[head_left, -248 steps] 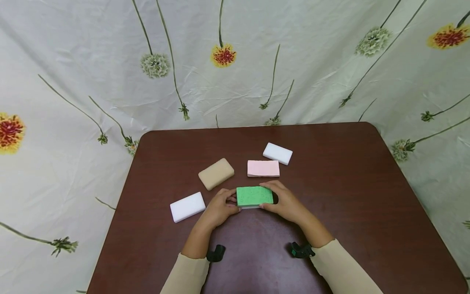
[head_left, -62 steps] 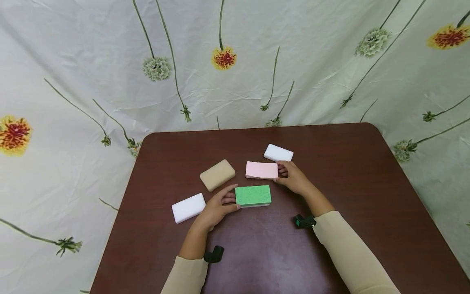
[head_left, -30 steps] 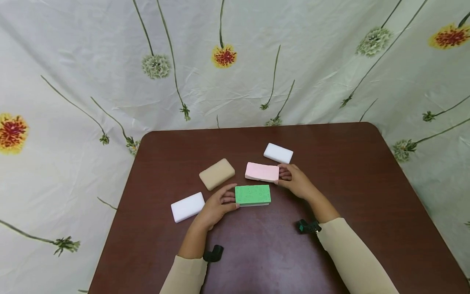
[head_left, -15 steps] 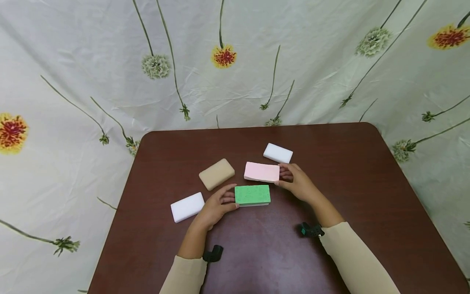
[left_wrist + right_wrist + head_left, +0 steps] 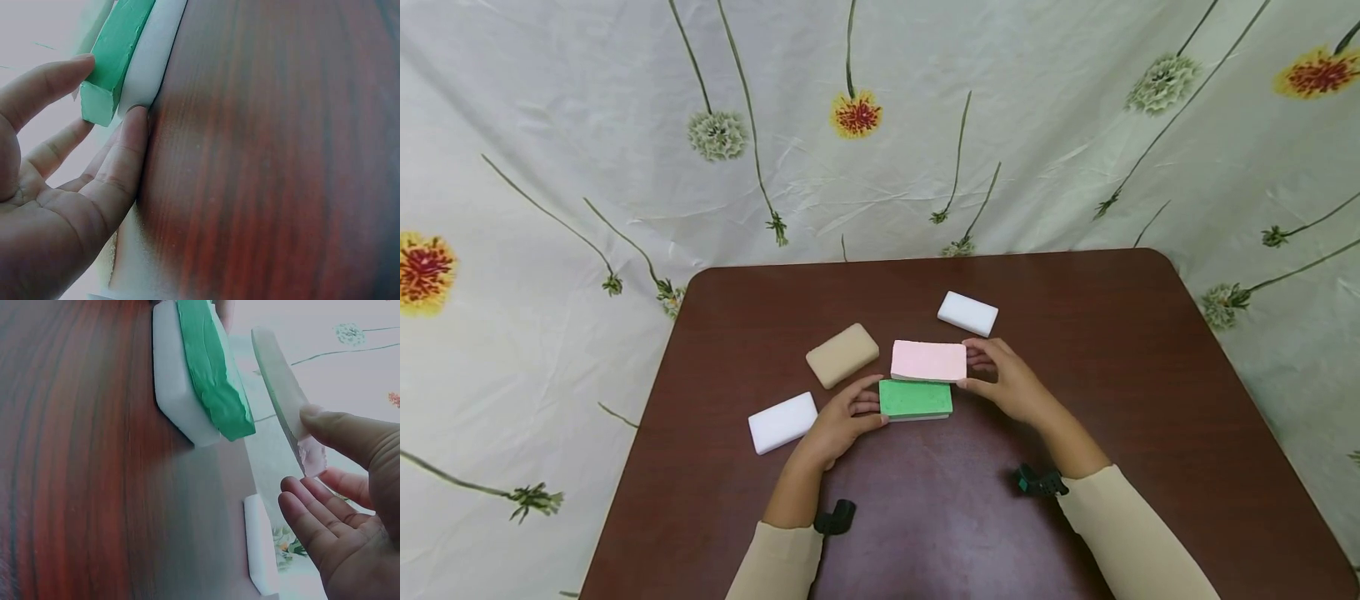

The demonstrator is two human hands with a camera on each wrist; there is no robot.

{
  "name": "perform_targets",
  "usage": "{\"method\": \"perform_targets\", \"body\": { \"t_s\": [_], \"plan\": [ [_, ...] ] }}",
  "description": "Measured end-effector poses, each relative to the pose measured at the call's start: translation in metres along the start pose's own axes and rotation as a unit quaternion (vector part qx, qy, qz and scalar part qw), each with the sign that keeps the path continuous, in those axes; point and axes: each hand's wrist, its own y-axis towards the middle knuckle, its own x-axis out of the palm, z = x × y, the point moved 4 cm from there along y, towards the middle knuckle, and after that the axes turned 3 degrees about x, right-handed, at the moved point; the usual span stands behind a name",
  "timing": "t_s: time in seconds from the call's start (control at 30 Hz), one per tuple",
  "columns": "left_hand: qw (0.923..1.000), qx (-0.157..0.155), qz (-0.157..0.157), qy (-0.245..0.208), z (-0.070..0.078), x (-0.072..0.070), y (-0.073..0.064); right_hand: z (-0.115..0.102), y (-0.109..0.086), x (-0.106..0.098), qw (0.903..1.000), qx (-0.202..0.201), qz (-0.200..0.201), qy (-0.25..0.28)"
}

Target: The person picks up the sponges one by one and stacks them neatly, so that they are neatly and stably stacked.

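A green block (image 5: 917,398) lies on a white block (image 5: 178,387), making a low stack on the table. My left hand (image 5: 842,423) holds the stack's left end; in the left wrist view its thumb (image 5: 72,69) is on the green block and a fingertip (image 5: 134,122) meets the white one. Just behind and above the stack is a thin pink block (image 5: 928,360), which covers the green block's far edge in the head view. My right hand (image 5: 1011,385) pinches it by its right end, thumb in front and fingers behind, raised off the table.
To the left lie a beige block (image 5: 842,356) and a white block (image 5: 783,422) close to my left wrist. Another white block (image 5: 967,313) sits beyond my right hand. The dark wooden table (image 5: 1150,400) meets a flowered cloth (image 5: 1052,125) at its far edge.
The right hand has left the green block, taken hold of the pink block and brought it toward me and slightly left, over the stack's far edge. My left hand stays at the stack.
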Motion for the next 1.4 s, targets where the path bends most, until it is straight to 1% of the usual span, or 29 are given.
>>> {"method": "perform_targets", "body": {
  "t_s": [0.13,0.37,0.63,0.87,1.17,1.4],
  "plan": [
    [1.0000,-0.003,-0.001,0.003,-0.001,-0.001,-0.001,-0.002,-0.005,0.003,0.9998,-0.009,-0.011,-0.015],
    [1.0000,-0.004,-0.001,0.000,-0.002,-0.001,0.000,-0.006,-0.010,0.009,0.9993,-0.015,-0.030,-0.015],
    [0.9998,-0.019,0.003,0.010,-0.001,-0.001,-0.002,-0.006,-0.013,0.016,0.9983,-0.018,-0.040,-0.039],
    [0.9997,-0.021,0.009,0.000,-0.001,0.000,-0.001,-0.006,-0.016,0.021,0.9977,-0.025,-0.043,-0.047],
    [0.9997,-0.021,0.009,-0.005,-0.002,-0.001,0.000,-0.004,-0.018,0.023,0.9979,-0.020,-0.044,-0.043],
    [0.9998,-0.018,0.006,-0.001,-0.002,0.000,-0.001,-0.003,-0.019,0.024,0.9979,-0.003,-0.051,-0.042]
  ]
}}
